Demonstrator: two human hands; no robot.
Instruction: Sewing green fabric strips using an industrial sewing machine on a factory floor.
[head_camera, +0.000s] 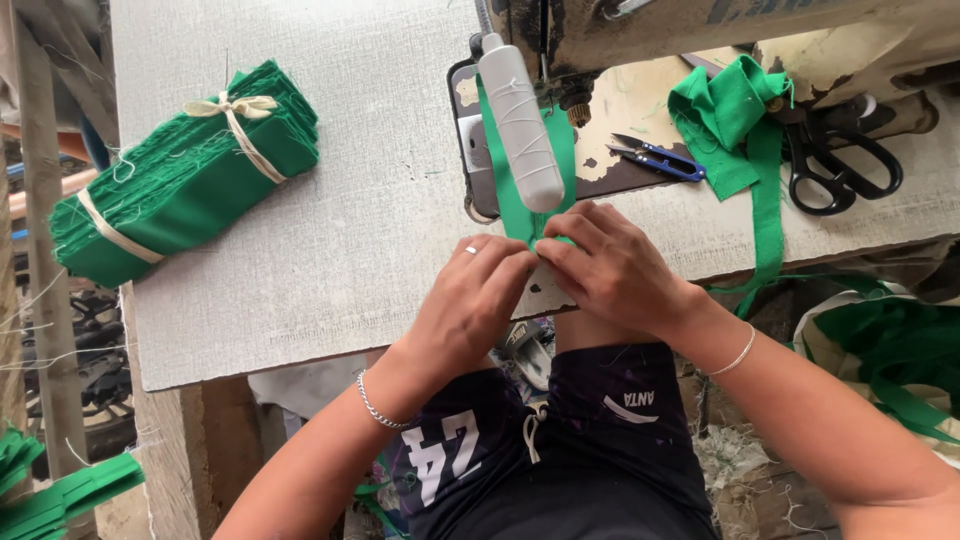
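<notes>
Strip (528, 190) of green cloth lay on the sewing machine (700, 35) bed, its near end pinched between both hands at the table (330, 230) edge. Bundle (185, 170) of tied green pieces sat far left. Left hand (475, 300) and right hand (610, 265) touched, fingers clamped on it. Snips (660, 158), scissors (840, 165) lay right.

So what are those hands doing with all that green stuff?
A person sits at an old sewing machine. Their left hand and right hand pinch a narrow green fabric strip that runs up under the machine's needle area. A tied bundle of folded green cloth pieces lies on the grey table to the left. Small blue thread snips and big black scissors sit to the right.
</notes>
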